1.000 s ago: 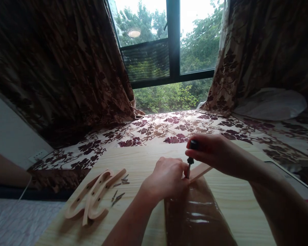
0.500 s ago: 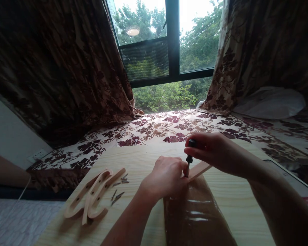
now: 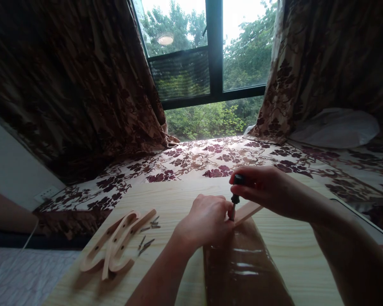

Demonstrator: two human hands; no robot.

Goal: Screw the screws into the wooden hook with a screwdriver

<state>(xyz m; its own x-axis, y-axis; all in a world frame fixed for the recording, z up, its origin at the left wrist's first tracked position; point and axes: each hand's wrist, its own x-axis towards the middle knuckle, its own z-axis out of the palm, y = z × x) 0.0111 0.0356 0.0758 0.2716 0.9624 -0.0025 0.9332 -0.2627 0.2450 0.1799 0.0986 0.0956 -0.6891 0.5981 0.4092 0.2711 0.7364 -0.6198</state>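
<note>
My right hand is closed around the black handle of a screwdriver, held nearly upright with its shaft pointing down. The tip meets a pale wooden strip, right at the fingertips of my left hand. Those left fingers are bent and closed on the strip's near end, which they mostly hide. Any screw under the tip is hidden too. Beneath the left hand and the strip lies a brown, shiny, tape-wrapped package. Several curved wooden hooks with dark holes rest at the left, beside several loose screws.
Everything lies on a pale wooden tabletop. Behind it is a ledge covered with floral cloth, below a window between patterned curtains. A flat, light-edged object is partly behind my right forearm. A white bag sits at the back right.
Almost nothing differs. The screwdriver handle and my right fingers have shifted very slightly; my left hand and the strip stay in place.
</note>
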